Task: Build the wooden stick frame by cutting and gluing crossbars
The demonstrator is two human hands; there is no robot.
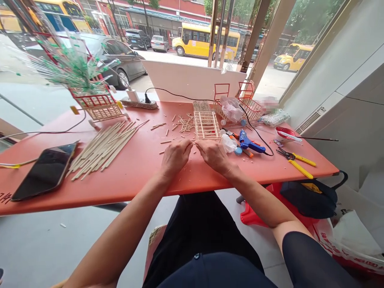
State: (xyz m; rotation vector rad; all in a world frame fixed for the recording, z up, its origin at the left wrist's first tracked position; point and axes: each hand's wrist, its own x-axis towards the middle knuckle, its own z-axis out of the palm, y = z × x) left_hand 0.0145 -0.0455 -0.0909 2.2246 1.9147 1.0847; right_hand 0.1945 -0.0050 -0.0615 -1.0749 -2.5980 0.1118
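My left hand (176, 157) and my right hand (212, 155) come close together over the front middle of the orange table (144, 182). Both have their fingers pinched, and what they hold between the fingertips is too small to make out. Just beyond my right hand lies a small lattice frame of pale sticks (207, 125). Short cut sticks (186, 123) are scattered behind my left hand. A fan of long pale sticks (103, 150) rests to the left. The blue glue gun (249, 143) lies right of my right hand, beside crumpled white plastic (228, 144).
A black phone (48, 170) lies at the left front. Small stick carts (99, 106) stand at the back left and back right. Yellow-handled pliers (295, 160) and a red bowl (285, 134) are at the right. A power strip (140, 104) and its black cable run along the back.
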